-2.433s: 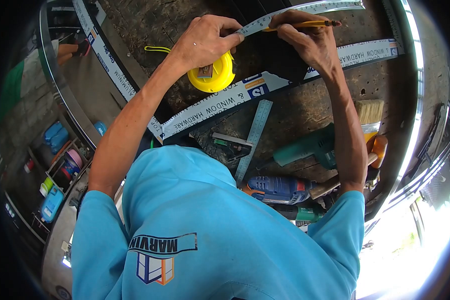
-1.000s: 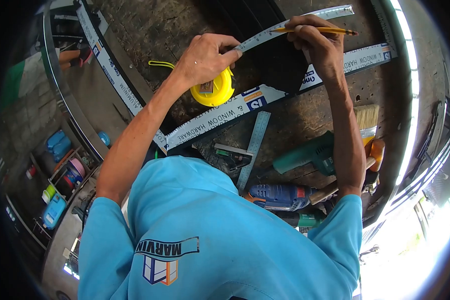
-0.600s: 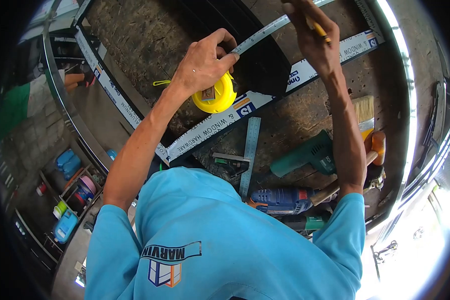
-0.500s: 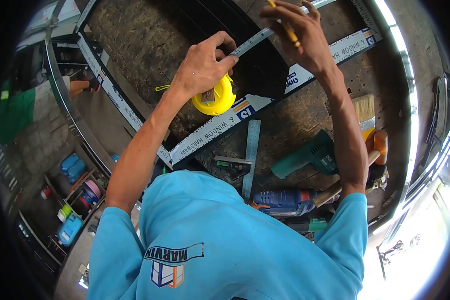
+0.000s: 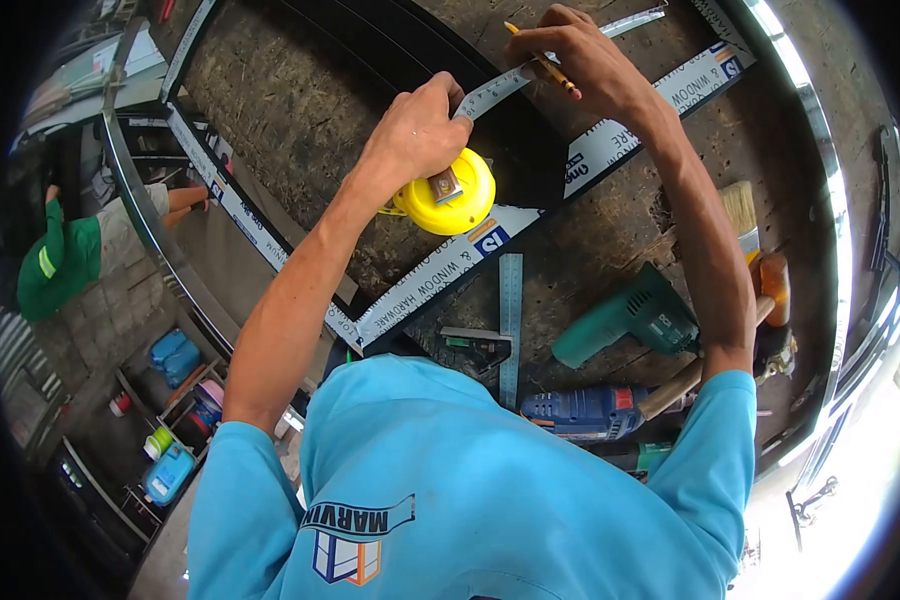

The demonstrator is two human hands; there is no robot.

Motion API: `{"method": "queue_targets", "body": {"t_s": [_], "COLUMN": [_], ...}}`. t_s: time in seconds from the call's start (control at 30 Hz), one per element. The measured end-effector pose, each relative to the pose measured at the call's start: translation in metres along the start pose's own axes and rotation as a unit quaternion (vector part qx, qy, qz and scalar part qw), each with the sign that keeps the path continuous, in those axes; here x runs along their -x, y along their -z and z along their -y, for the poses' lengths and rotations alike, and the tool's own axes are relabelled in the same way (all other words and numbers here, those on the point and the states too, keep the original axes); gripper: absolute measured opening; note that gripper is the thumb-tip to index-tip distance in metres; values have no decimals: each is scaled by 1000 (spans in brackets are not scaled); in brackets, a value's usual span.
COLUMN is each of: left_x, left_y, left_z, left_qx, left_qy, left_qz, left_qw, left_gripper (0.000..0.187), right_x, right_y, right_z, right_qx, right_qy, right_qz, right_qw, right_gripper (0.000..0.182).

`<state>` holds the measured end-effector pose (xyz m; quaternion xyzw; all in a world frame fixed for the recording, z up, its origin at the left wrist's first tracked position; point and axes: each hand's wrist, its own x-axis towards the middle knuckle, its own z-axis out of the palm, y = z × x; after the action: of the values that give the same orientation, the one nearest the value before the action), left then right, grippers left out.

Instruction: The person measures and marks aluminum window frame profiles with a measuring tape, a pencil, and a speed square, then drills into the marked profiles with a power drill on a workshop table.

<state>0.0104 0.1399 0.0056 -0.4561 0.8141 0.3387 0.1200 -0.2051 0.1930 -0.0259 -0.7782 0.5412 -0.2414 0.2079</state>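
My left hand (image 5: 416, 128) is closed on a tape measure, whose round yellow case (image 5: 467, 203) shows beside my wrist. From my thumb the pale tape blade (image 5: 492, 94) runs up and to the right, passing at my right hand and beyond it. A yellow pencil (image 5: 558, 74) is pinched in my right hand (image 5: 573, 62), above the blade. Both hands are over a dark frame with printed protective film (image 5: 425, 280). A black panel (image 5: 515, 140) lies inside the frame, under the blade.
On the worn bench near me are a combination square (image 5: 510, 325), a green power tool (image 5: 625, 322), a blue power tool (image 5: 585, 412), a hammer (image 5: 773, 290) and a paintbrush (image 5: 740, 215). A person in green (image 5: 75, 250) is at the left, past a shiny curved-looking rail (image 5: 155, 235).
The view has shifted, so the bench tools appear slightly right and lower. The yellow case has turned a little, and the pencil lies flatter in my right hand. More of the other person shows.
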Motion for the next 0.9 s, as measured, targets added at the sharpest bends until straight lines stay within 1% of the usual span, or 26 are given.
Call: {"method": "queue_targets", "body": {"t_s": [0.07, 0.1, 0.17, 0.23, 0.27, 0.4, 0.43, 0.47, 0.5, 0.53, 0.57, 0.6, 0.67, 0.7, 0.83, 0.9], "left_x": [-2, -3, -3, 0, 4, 11, 8, 7, 8, 9, 10, 10, 11, 11, 5, 3], "left_y": [-2, -2, -5, -3, 1, 6, 7, 5, 3, 3, 3, 2, 1, 1, -2, 1], "left_z": [0, 0, 0, -3, -7, -3, 1, 2, 4, 3, 2, -1, -5, -7, -6, -9], "left_qx": [-3, -6, 1, 5, 19, 46, 19, 19, 32, 44, 43, 50, 60, 47, 19, 3], "left_qy": [5, 10, 8, 6, 16, 26, 16, 16, 8, 0, 0, 18, 39, 40, 42, 51], "left_qz": [0, 0, -4, -9, 9, 64, 77, 76, 55, 36, 37, 50, 65, 59, 32, 38], "left_qw": [1000, 1000, 1000, 1000, 1000, 997, 997, 997, 998, 998, 998, 997, 995, 996, 998, 998], "left_gripper": [29, 29, 29, 29, 29, 28, 27, 27, 27, 27, 27, 27, 28, 28, 29, 30], "right_x": [0, 0, -1, -3, -4, 4, 6, 5, 3, 0, -1, -2, -3, -4, -1, -2], "right_y": [-6, -6, -1, 1, 1, 0, 2, 4, 6, 6, 5, 2, -5, -2, 3, -6], "right_z": [-6, -9, -15, -20, -23, -30, -25, -21, -18, -16, -13, -12, -6, -4, -1, -6], "right_qx": [-85, -85, -71, -66, -61, -68, -68, -66, -65, -74, -83, -83, -67, -64, -54, -39], "right_qy": [-34, -34, 15, 1, -14, 0, 8, 18, 19, 6, -8, -11, 37, -13, -19, 4], "right_qz": [-51, -52, -14, -1, 15, -16, -34, -52, -53, -26, 2, 2, -17, 23, 35, 13], "right_qw": [995, 994, 997, 998, 998, 998, 997, 996, 996, 997, 997, 996, 997, 998, 998, 999], "right_gripper": [8, 8, 7, 8, 9, 10, 10, 9, 9, 9, 9, 9, 9, 10, 13, 18]}}
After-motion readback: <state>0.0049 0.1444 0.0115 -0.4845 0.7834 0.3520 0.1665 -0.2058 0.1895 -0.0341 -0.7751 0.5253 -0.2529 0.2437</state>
